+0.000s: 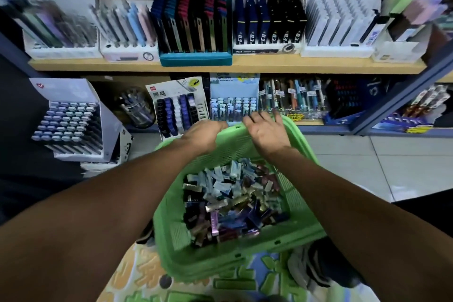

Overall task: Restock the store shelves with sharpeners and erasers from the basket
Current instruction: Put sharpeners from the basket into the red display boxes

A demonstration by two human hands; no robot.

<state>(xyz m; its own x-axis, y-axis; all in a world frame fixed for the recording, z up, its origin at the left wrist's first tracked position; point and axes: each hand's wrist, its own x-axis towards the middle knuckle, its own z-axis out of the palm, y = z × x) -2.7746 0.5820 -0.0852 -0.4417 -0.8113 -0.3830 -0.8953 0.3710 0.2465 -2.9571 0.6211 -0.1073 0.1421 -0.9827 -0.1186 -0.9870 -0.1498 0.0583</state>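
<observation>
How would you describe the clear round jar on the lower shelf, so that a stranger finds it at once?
Start at the green basket under both hands, then look up and left to the lower shelf. The jar stands between two slanted display boxes. It alone is round and see-through, with dark pens inside.

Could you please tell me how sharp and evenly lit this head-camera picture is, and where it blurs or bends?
Head view: dim overall, with the far left nearly black; the upper-shelf boxes smear with motion blur towards the corners; the right hand is blurred at its fingertips; the shelf edge bows from wide-angle distortion; the basket and its contents are the sharpest part.
</observation>
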